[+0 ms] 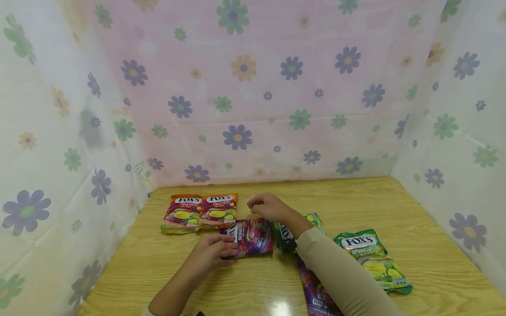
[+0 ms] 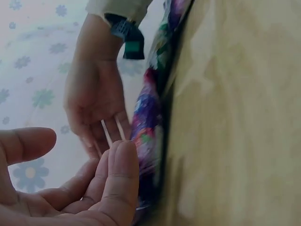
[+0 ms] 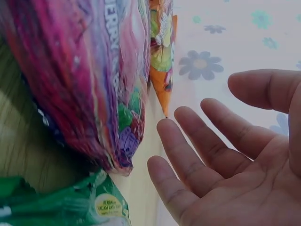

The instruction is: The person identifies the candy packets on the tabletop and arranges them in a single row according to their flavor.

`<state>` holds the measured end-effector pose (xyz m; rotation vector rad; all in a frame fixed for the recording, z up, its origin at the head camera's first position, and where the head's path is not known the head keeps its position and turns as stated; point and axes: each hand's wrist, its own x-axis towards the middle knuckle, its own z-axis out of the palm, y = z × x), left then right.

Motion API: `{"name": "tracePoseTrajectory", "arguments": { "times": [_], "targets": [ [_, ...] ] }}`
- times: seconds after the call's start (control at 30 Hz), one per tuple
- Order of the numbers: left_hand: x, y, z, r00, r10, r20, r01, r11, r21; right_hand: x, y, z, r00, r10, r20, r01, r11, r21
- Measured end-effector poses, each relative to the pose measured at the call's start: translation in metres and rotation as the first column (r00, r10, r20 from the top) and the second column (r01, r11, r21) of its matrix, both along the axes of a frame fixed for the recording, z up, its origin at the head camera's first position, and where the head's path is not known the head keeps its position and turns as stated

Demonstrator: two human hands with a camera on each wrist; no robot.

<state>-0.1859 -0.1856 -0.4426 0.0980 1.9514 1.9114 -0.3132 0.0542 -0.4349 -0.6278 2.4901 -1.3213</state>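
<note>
A purple Fox's berries candy bag (image 1: 254,239) lies flat on the table, sideways to me. At its left end is my left hand (image 1: 211,256), fingers loosely extended over the edge; whether they touch it I cannot tell. My right hand (image 1: 270,207) hovers by the bag's far edge, and the right wrist view shows its fingers (image 3: 181,160) spread and apart from the bag (image 3: 80,80). In the left wrist view both hands have relaxed fingers and nothing in their grasp.
Two orange Fox's fruits bags (image 1: 183,213) (image 1: 218,210) lie side by side at the back left. A green bag (image 1: 283,237) and another purple bag (image 1: 316,289) are partly under my right forearm. A green spring tea bag (image 1: 371,259) lies at right. Flowered cloth (image 1: 253,105) walls the table.
</note>
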Motion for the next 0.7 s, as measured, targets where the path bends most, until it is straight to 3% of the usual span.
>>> {"name": "tracePoseTrajectory", "arguments": {
  "times": [0.1,0.2,0.4,0.53,0.7],
  "targets": [
    [0.003,-0.003,-0.006,0.997,-0.026,0.073,0.019,0.995,0.102,-0.001,0.002,0.001,1.0,0.009,-0.001,-0.009,1.0,0.003],
    [0.009,-0.002,-0.01,0.988,-0.002,0.153,-0.031,0.977,0.209,-0.003,0.003,0.001,1.0,0.011,0.007,-0.011,1.0,-0.003],
    [0.026,0.009,-0.013,0.962,-0.016,0.272,-0.103,0.902,0.419,-0.006,0.005,-0.003,1.0,0.016,0.0,-0.016,1.0,-0.005],
    [0.033,0.017,-0.016,0.948,-0.053,0.313,-0.109,0.872,0.478,-0.005,0.004,-0.002,0.999,0.046,0.001,-0.046,0.999,-0.026],
    [0.034,0.025,-0.018,0.932,-0.055,0.359,-0.141,0.857,0.496,-0.004,0.001,-0.003,0.997,0.066,0.048,-0.062,0.996,-0.066]
  ]
}}
